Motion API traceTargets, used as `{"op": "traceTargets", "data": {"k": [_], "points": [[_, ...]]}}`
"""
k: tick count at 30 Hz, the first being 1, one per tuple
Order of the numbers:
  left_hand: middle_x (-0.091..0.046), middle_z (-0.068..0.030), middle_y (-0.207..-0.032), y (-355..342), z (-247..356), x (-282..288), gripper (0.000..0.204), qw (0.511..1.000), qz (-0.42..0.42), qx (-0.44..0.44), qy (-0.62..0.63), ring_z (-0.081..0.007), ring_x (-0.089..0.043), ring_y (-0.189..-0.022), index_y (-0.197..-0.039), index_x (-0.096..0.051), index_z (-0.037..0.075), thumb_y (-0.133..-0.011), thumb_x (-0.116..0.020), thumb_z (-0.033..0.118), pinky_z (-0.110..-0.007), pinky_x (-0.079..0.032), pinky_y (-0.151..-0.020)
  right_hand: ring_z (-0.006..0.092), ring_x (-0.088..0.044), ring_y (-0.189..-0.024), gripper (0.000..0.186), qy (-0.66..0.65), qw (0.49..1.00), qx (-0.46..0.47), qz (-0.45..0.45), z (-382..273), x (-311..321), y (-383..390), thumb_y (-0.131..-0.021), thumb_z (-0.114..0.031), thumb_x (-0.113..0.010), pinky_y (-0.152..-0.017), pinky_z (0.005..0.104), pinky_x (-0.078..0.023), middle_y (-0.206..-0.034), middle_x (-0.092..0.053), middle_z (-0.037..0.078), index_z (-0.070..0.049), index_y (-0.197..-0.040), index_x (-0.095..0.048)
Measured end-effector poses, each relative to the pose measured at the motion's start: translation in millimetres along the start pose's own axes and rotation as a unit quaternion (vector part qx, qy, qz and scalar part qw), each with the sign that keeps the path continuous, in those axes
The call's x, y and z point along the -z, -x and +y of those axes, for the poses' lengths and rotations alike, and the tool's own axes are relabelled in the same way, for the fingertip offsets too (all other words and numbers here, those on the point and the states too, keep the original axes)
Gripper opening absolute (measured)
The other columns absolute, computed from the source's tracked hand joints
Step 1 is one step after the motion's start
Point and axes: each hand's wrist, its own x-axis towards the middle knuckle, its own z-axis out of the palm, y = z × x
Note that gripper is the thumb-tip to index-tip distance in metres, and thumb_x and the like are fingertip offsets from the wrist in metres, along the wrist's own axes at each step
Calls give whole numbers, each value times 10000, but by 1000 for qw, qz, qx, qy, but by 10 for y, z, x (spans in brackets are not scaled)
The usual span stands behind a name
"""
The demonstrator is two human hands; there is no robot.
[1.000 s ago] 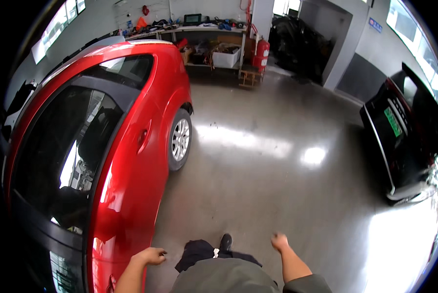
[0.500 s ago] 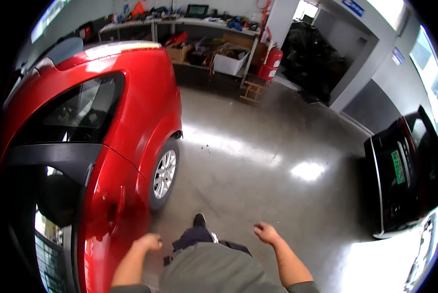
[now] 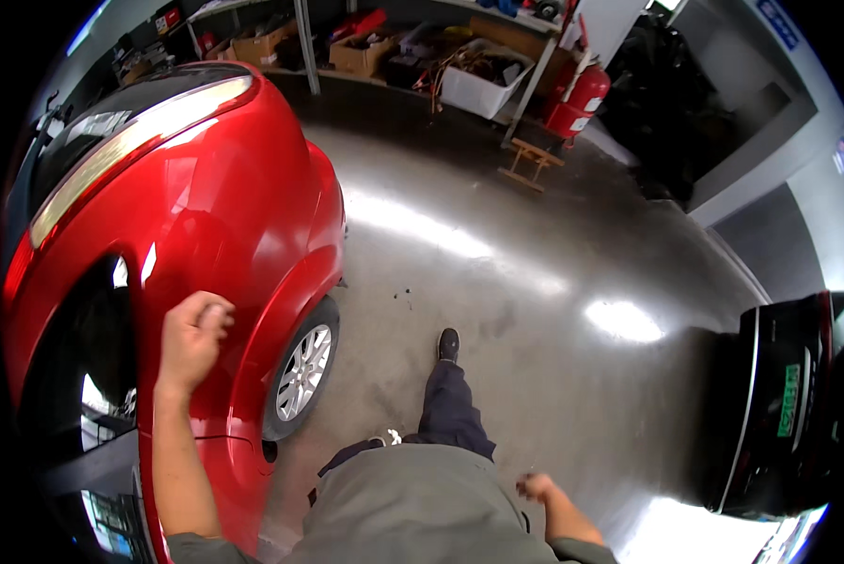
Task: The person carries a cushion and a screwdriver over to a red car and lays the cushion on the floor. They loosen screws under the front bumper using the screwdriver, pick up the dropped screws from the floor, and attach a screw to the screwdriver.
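My left hand [image 3: 196, 340] is raised at the side of a red car [image 3: 215, 226], in front of its rear side panel. Its fingers curl inward and I see nothing in them. Whether it touches the paint I cannot tell. Just right of it is the car's rear wheel [image 3: 303, 372], with a silver alloy rim. Low by my right side is my right hand [image 3: 535, 487], over the grey floor. Motion smears its fingers, so their pose and anything in them cannot be made out. One dark shoe [image 3: 449, 344] is stretched forward on the floor.
A dark car [image 3: 781, 404] with a green plate stands at the right. At the back are a shelf bench with a white bin [image 3: 483, 89] and a cardboard box [image 3: 363, 54], a red fire extinguisher [image 3: 577, 101], a small wooden frame [image 3: 533, 164] and piled black bags [image 3: 662, 103].
I have stepped forward along the red car toward its rear. My left hand has swung up and forward; my right hand has dropped back. One leg now reaches farther ahead.
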Motion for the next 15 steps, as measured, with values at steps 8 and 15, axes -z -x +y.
{"op": "traceTargets", "data": {"k": [8, 15], "points": [[-566, -28, -704, -977, -536, -24, 337, 959, 122, 218, -131, -100, -530, -584, -914, -608, 30, -1080, -467, 286, -258, -445, -546, 134, -638, -812, 324, -197, 912, 358, 27, -4864, 2031, -539, -974, -144, -654, -741, 295, -531, -958, -709, 72, 26, -1249, -631], [-483, 29, -542, -1047, -966, -52, 447, 854, 340, 367, -141, -95, -454, -439, -816, -547, 155, -1065, -447, 512, -255, -283, -423, 126, -630, -773, 260, -109, 948, 298, 14, -6011, 1885, -2942, -971, -137, -659, -704, 296, -534, -927, -702, 52, 19, -1179, -658]]}}
